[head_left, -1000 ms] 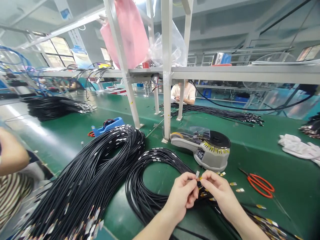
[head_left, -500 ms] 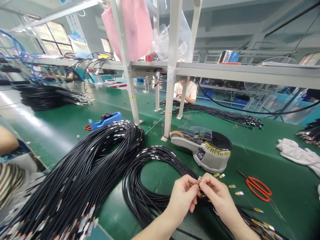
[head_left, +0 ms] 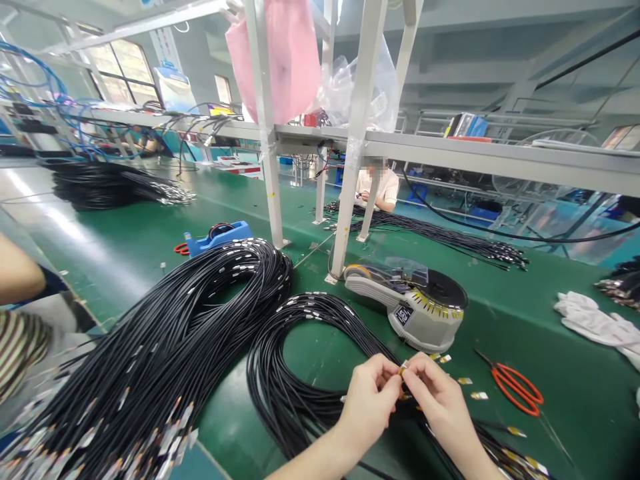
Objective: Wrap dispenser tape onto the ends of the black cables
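Note:
My left hand (head_left: 367,400) and my right hand (head_left: 443,400) meet over the smaller loop of black cables (head_left: 263,377). Fingertips of both pinch a small cable end (head_left: 403,367) with a silvery tip and yellow tape; most of it is hidden by the fingers. Beneath the hands, cables run on to the lower right, where several ends carry yellow tape (head_left: 535,465). Just past my right hand, small yellow-and-white pieces (head_left: 479,395) lie along the table. Behind the hands stands a grey round tape dispenser (head_left: 425,320) with yellow strips around its black disc.
Orange-handled scissors (head_left: 517,388) lie right of my hands, with white gloves (head_left: 595,320) beyond. A larger black cable bundle (head_left: 175,320) covers the left side. White shelf posts (head_left: 350,173) rise behind; a blue tape holder (head_left: 220,239) sits left. Another person (head_left: 384,187) sits across the table.
The camera view has shifted slightly, so the scene sits a little further right. Both hands stay together at the cable end, with small finger movements and less of its silvery tip showing.

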Available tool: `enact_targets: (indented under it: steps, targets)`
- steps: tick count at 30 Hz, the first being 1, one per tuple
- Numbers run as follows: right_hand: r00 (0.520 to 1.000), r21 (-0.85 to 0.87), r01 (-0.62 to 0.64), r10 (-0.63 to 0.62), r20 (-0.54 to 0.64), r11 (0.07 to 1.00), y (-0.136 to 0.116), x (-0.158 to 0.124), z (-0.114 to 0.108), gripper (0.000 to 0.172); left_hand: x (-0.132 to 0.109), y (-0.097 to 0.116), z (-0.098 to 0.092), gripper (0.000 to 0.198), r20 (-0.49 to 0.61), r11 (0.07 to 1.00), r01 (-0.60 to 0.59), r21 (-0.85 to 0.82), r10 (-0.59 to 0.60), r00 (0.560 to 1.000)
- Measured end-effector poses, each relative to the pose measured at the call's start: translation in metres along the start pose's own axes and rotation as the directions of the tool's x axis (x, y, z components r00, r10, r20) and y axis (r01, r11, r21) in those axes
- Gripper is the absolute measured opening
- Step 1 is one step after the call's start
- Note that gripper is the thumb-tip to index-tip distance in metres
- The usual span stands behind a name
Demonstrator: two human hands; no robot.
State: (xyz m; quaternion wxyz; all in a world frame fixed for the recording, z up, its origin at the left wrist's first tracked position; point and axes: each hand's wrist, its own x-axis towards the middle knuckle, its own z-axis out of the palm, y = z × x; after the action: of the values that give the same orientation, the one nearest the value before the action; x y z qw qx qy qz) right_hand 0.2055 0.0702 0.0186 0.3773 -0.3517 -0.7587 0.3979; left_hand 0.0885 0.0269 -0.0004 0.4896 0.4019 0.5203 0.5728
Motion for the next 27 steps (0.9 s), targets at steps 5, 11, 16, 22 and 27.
enact_targets:
  steps: [5, 11, 16, 22, 27]
  targets:
    - [1.000, -0.026, 0.012, -0.013, -0.029, 1.000, -0.001, 0.000, 0.001, 0.024, 0.000, 0.001, 0.000, 0.009, -0.001, 1.000, -0.018, 0.010, 0.018, 1.000]
    - [1.000, -0.046, 0.006, -0.006, 0.011, 0.999, 0.000, 0.000, 0.001, 0.024, -0.003, 0.004, -0.002, 0.018, -0.008, 0.999, -0.045, -0.023, 0.045, 0.999]
    - [0.991, -0.027, -0.069, 0.072, 0.116, 0.997, -0.002, -0.001, 0.000, 0.025, -0.004, -0.001, -0.001, 0.029, -0.077, 0.994, -0.106, -0.022, 0.104, 0.992]
    - [0.976, 0.052, -0.168, 0.158, 0.152, 0.984, -0.003, -0.001, -0.002, 0.027, -0.008, -0.002, 0.000, 0.034, -0.115, 0.986, -0.162, -0.028, 0.157, 0.981]
    - [0.965, 0.151, -0.257, 0.246, 0.087, 0.955, 0.007, -0.001, -0.002, 0.027, -0.007, 0.002, -0.004, 0.035, -0.147, 0.979, -0.114, -0.167, 0.090, 0.985]
